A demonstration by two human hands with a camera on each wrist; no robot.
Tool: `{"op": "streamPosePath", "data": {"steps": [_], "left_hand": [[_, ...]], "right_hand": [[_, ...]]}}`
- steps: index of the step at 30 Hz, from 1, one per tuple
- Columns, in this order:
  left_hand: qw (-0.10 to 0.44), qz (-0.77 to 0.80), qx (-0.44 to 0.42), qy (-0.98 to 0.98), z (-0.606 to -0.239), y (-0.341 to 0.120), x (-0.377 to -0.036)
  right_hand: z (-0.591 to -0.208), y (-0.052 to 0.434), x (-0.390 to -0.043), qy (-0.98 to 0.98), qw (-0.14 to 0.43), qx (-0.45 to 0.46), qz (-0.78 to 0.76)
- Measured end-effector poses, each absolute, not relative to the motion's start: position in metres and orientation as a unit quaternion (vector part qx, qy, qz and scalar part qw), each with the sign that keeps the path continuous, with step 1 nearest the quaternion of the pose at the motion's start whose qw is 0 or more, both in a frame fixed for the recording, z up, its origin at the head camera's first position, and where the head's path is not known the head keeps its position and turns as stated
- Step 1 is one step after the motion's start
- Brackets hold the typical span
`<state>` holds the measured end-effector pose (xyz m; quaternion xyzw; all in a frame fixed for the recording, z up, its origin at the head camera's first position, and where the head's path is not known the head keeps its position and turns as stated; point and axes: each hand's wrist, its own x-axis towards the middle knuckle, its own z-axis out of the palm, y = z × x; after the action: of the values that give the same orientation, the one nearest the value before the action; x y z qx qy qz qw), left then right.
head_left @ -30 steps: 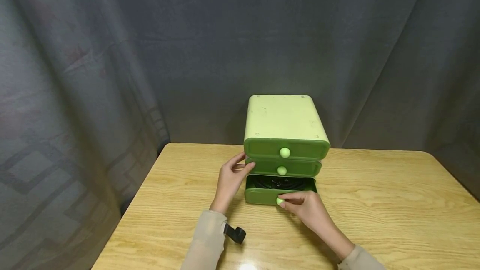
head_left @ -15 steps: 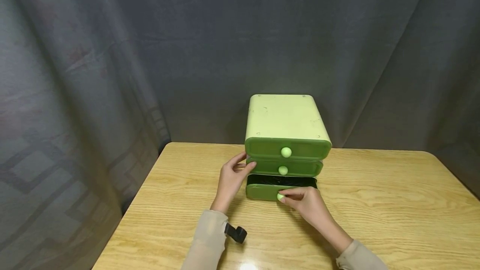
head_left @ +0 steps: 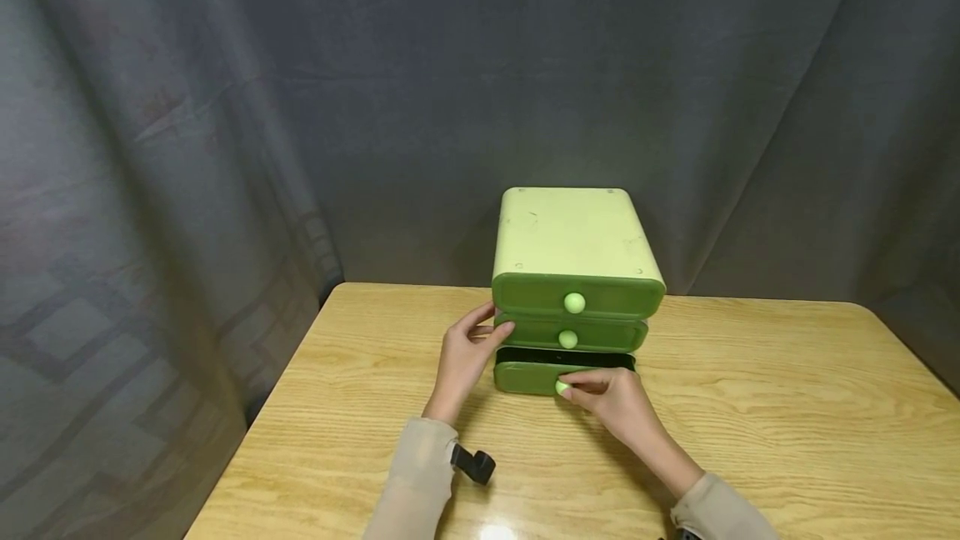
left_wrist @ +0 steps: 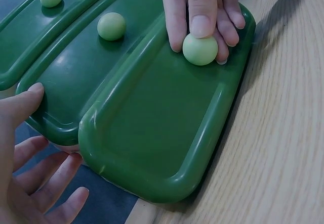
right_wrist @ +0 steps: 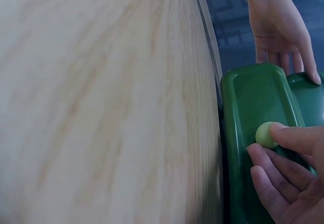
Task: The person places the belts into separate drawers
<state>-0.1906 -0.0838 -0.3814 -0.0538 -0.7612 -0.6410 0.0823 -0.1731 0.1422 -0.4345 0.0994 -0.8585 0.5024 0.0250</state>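
A small cabinet (head_left: 577, 232) with a pale green top and three dark green drawers stands on the table. Its bottom drawer (head_left: 523, 378) sticks out a little, leaving a dark gap above its front; the contents are hidden. Between thumb and fingers, my right hand (head_left: 621, 408) pinches the round light green knob (left_wrist: 200, 50) of that drawer. At the cabinet's left side is my left hand (head_left: 463, 361). Its thumb touches the left end of the middle drawer's front (left_wrist: 76, 77), and its other fingers extend along the side wall. The top and middle drawers are pushed in.
The wooden table (head_left: 787, 407) extends around the cabinet to both sides and in front. Behind it hangs a grey curtain (head_left: 420, 107). A black strap mount (head_left: 474, 467) protrudes from the left sleeve over the table.
My right hand has pushed the bottom drawer inward by its knob, and the black coiled contents seen earlier have gone out of sight. The left hand has stayed at the cabinet's side.
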Motion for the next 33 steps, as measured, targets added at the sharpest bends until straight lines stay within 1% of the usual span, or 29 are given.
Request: {"op": "streamPosePath", "data": {"steps": [33], "left_hand": [[0.082, -0.641, -0.056, -0.762, -0.383, -0.084, -0.191]], "right_hand": [[-0.439, 0.143, -0.188, -0.866, 0.043, 0.11, 0.486]]}}
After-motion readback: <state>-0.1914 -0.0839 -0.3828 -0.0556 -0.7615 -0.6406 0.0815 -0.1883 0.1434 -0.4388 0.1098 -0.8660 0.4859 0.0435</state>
